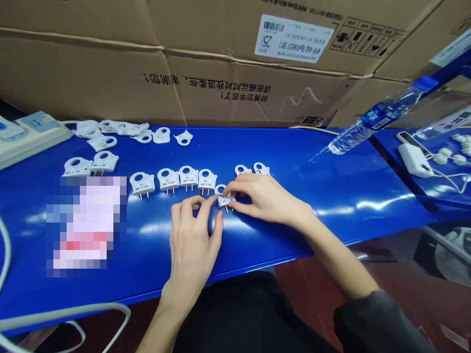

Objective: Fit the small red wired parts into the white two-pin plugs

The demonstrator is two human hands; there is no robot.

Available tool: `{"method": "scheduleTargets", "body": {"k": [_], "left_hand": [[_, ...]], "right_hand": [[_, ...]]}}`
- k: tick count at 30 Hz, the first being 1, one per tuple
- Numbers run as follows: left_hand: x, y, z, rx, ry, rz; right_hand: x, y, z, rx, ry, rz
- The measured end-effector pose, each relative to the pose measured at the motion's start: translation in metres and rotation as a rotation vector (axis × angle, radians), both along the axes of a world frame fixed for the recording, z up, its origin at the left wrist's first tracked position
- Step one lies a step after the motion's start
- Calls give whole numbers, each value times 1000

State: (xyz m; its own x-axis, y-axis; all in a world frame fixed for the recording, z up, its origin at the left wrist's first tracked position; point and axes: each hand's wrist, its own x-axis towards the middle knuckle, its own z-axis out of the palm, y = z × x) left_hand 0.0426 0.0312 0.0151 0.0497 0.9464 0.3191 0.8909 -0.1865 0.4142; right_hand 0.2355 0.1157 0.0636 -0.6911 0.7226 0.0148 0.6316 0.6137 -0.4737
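While my left hand (pixel 193 235) and right hand (pixel 263 196) pinch one white plug (pixel 224 200) between their fingertips on the blue table (pixel 331 196), I see finished plugs (pixel 178 180) lined up just left.

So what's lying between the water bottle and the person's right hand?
Nothing: in the head view, only bare blue table lies between the water bottle and the right hand.

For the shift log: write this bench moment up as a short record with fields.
surface: blue bench
left hand: fingers touch the white plug half
right hand: fingers pinch the same plug half from the right
row: four white plug halves with brass pins, left of the hands
far left: loose white plug covers
right: water bottle lying tilted
back: cardboard boxes
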Motion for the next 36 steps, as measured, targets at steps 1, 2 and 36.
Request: {"method": "scheduleTargets", "body": {"k": [1,2,36], "left_hand": [[0,0,0,-3,-1,-3],[0,0,0,-4,-4,-5],[-1,-1,-1,23,-39,74]], "right_hand": [[0,0,0,-2,-1,0],[0,0,0,-3,-2,0],[0,15,-18,189,67,-179]]}}
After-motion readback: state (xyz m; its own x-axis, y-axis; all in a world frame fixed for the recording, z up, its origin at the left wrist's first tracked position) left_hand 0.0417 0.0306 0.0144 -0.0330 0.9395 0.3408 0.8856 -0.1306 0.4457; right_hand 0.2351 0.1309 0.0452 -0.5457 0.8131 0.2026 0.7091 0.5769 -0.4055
